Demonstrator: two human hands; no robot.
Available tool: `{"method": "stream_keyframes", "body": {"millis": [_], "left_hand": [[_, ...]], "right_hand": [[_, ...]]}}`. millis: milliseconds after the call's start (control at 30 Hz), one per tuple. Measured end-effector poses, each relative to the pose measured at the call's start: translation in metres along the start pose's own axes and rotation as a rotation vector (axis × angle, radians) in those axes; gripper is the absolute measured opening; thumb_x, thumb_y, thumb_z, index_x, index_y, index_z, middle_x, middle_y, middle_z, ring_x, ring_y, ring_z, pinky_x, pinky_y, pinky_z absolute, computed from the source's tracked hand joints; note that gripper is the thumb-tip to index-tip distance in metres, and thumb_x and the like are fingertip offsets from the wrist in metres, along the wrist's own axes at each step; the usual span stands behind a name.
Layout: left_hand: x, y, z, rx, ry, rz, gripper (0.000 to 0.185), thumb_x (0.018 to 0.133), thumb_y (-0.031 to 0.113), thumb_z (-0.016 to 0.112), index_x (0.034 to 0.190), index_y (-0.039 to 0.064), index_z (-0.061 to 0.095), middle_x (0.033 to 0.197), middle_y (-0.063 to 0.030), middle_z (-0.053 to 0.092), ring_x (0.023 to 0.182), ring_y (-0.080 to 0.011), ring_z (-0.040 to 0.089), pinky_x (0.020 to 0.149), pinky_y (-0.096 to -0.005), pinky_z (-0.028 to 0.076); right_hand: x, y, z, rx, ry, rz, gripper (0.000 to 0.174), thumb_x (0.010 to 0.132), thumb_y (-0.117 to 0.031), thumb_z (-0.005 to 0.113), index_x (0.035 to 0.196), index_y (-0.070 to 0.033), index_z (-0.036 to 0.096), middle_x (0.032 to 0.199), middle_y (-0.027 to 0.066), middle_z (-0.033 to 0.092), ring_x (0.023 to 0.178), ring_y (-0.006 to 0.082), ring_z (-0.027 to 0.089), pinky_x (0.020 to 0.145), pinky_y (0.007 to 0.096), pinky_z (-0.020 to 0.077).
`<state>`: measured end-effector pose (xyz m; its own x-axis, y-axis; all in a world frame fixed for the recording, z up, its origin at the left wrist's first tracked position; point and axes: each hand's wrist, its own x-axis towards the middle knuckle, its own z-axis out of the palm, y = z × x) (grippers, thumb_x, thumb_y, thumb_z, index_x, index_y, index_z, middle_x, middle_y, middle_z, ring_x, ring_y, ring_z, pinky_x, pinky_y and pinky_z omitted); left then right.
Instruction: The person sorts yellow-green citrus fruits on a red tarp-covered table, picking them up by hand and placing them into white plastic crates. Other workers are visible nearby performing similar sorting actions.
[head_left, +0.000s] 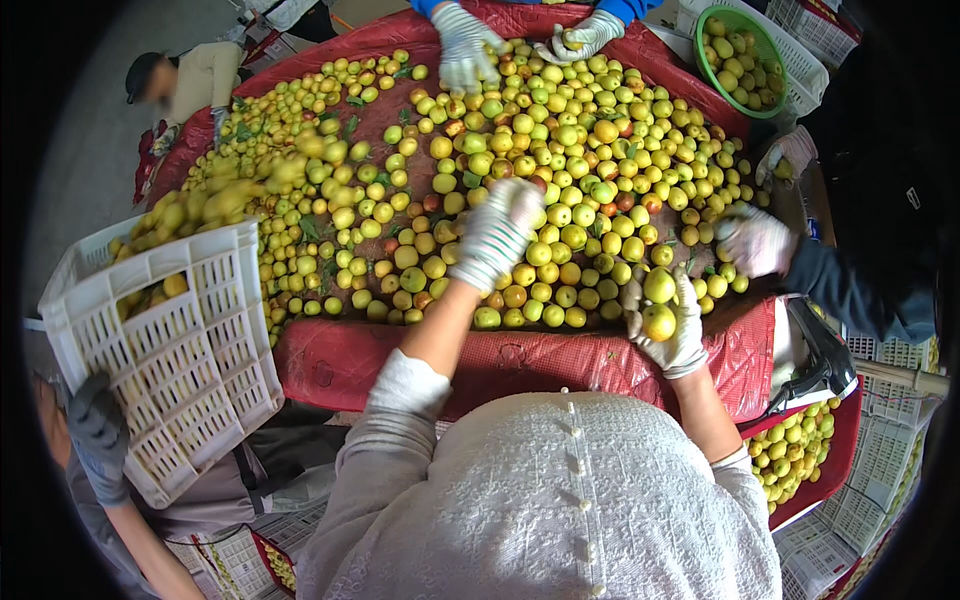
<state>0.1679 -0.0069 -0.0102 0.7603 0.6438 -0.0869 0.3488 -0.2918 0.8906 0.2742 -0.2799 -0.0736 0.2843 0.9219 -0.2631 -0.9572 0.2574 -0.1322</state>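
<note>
Many small yellow-green fruits (571, 235), some with red-brown patches, are spread over a table lined with red sheeting (525, 360). My left hand (497, 232), in a striped knit glove, is over the middle of the fruits; it is blurred, and whether it grips one cannot be made out. Palm up at the table's near edge, my right hand (670, 319), in a similar glove, holds two yellow-green fruits (659, 304) one beyond the other between thumb and fingers.
At left a person's gloved hand (97, 427) tips a white plastic crate (161, 337), and fruits pour onto the table. Gloved hands of co-workers reach in at the far side (461, 49) and at right (754, 240). A green basket (701, 56) of fruits stands at the far right corner.
</note>
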Motion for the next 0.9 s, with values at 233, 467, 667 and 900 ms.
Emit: {"method": "stream_keyframes", "body": {"millis": [233, 467, 667, 900], "left_hand": [[-0.089, 0.023, 0.078, 0.384, -0.161, 0.586, 0.053, 0.092, 0.046, 0.057, 0.130, 0.008, 0.057, 0.124, -0.0217, 0.060, 0.114, -0.0383, 0.057, 0.103, -0.0473, 0.042], [-0.045, -0.043, 0.010, 0.966, 0.132, 0.145, 0.048, 0.090, 0.029, 0.057, 0.136, 0.016, 0.054, 0.147, -0.0169, 0.042, 0.132, -0.0381, 0.040, 0.111, -0.0479, 0.035], [-0.024, -0.059, -0.005, 1.263, 0.174, 0.110, 0.049, 0.095, 0.011, 0.048, 0.141, 0.026, 0.048, 0.152, -0.0044, 0.040, 0.136, -0.0294, 0.037, 0.113, -0.0443, 0.033], [-0.034, -0.038, -0.026, 0.858, 0.205, -0.174, 0.049, 0.089, 0.024, 0.066, 0.135, 0.015, 0.052, 0.146, -0.0215, 0.040, 0.129, -0.0391, 0.045, 0.109, -0.0467, 0.039]], "right_hand": [[-0.001, 0.023, -0.004, 0.183, -0.185, -0.003, 0.062, 0.089, -0.059, 0.059, 0.129, -0.012, 0.055, 0.137, 0.0143, 0.052, 0.124, 0.0366, 0.052, 0.086, 0.0525, 0.0566], [-0.010, 0.024, 0.009, 0.175, -0.106, 0.109, 0.065, 0.085, -0.066, 0.059, 0.127, -0.016, 0.054, 0.139, 0.0158, 0.049, 0.125, 0.0476, 0.048, 0.079, 0.0519, 0.0578], [-0.013, 0.018, 0.003, 0.218, -0.192, 0.190, 0.060, 0.086, -0.063, 0.061, 0.117, -0.012, 0.058, 0.137, 0.0148, 0.049, 0.125, 0.0462, 0.047, 0.070, 0.0408, 0.0595], [-0.015, 0.018, 0.001, 0.173, -0.127, 0.212, 0.069, 0.086, -0.063, 0.059, 0.134, -0.013, 0.050, 0.139, 0.0129, 0.051, 0.125, 0.0438, 0.048, 0.067, 0.0383, 0.0581]]}}
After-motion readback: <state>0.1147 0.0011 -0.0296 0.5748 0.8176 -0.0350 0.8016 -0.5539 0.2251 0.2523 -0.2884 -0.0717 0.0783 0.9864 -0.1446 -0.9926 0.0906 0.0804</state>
